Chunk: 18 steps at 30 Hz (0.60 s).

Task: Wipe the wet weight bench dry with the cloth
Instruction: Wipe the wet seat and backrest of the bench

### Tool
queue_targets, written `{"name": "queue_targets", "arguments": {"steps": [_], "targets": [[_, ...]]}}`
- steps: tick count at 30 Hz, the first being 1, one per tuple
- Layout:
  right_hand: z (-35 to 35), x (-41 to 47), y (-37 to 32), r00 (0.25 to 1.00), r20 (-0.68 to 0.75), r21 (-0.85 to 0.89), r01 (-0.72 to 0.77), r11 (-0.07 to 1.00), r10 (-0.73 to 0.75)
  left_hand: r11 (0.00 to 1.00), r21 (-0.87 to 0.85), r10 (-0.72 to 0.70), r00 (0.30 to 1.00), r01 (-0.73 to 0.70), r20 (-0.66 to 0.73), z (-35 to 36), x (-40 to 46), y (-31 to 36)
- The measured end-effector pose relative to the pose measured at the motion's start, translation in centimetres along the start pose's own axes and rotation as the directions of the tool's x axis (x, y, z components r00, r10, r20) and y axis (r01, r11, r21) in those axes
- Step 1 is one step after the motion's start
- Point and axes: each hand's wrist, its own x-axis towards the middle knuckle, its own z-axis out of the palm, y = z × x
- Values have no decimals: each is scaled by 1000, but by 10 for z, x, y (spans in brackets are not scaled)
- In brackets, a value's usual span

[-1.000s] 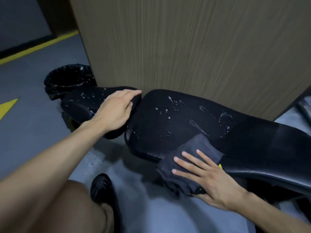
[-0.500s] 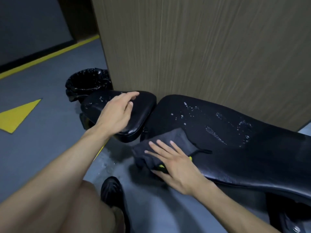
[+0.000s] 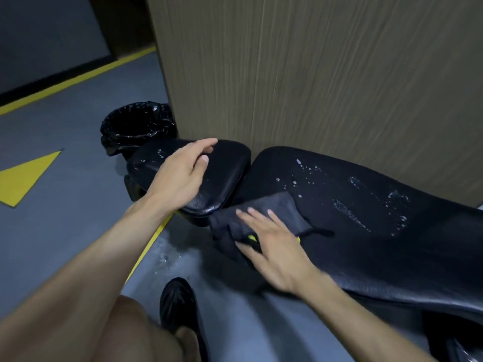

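My right hand [image 3: 274, 246] has slid the cloth [image 3: 264, 218] leftward to the weight bench [image 3: 366, 231] pad's end, fingers flat, pressing. Left hand [image 3: 180, 176] rests relaxed on the seat pad [image 3: 224, 176]. Droplets remain beside the wood-grain wall [image 3: 313, 74]; grey floor [image 3: 65, 231].

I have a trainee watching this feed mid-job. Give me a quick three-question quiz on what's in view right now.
1. True or false: the right hand presses the cloth with straight fingers.
2. Which pad does the left hand rest on? A) the long pad B) the short pad
3. Fill in: water droplets show on the long pad to the ____ of the cloth, as the camera sees it.

Key: 1 true; 2 B; 3 right.
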Motion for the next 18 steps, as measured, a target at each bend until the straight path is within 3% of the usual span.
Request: {"name": "queue_targets", "arguments": {"steps": [4, 11, 15, 18], "targets": [[-5, -45, 7, 1000, 18, 19, 0, 1000, -1, 1000, -25, -1, 1000, 1, -3, 1, 4, 3], [14, 63, 5, 997, -35, -26, -74, 997, 73, 1000, -17, -1, 1000, 1, -10, 8, 4, 8], [1, -1, 17, 1000, -23, -48, 3, 999, -4, 999, -46, 25, 1000, -25, 4, 19, 11, 22], [-26, -63, 53, 994, -59, 21, -89, 996, 90, 994, -82, 71, 997, -68, 40, 37, 20, 42]]}}
